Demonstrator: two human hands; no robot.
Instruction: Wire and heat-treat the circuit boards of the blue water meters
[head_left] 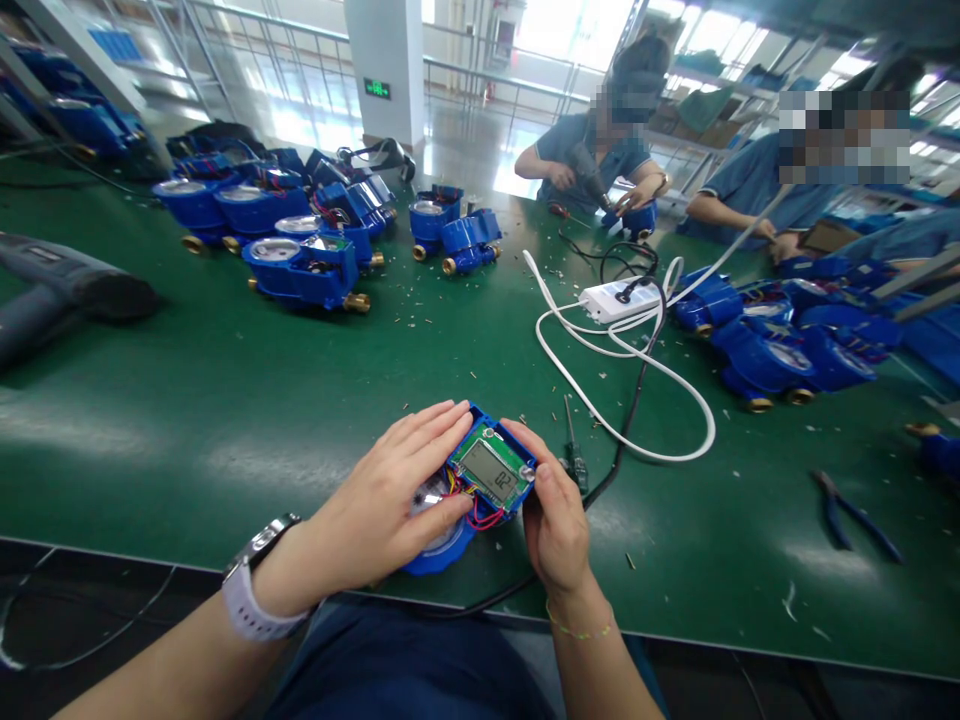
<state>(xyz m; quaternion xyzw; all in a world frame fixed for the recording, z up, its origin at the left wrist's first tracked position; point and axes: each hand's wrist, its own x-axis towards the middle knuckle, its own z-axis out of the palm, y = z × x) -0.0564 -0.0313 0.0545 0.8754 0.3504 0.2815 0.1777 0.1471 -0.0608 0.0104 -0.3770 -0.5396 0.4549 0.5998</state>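
A blue water meter (442, 555) lies at the table's front edge between my hands. Its open housing shows a green circuit board (491, 450) with a lit display (489, 470), plus red and yellow wires (487, 517) running beside the round dial. My left hand (375, 510) lies over the dial and along the housing's left side, thumb near the wires. Curled around the housing's right side is my right hand (555, 515), its thumb near a corner screw. My left palm hides part of the dial. Just beyond my right hand lies a screwdriver (576, 465).
Several blue meters (304, 270) stand at the back left, more (772, 350) at the right. A heat gun (67, 290) lies far left. A power strip (622, 298) with looped white cable sits mid-table; pliers (844, 505) lie right. Co-workers (600, 160) work across the table.
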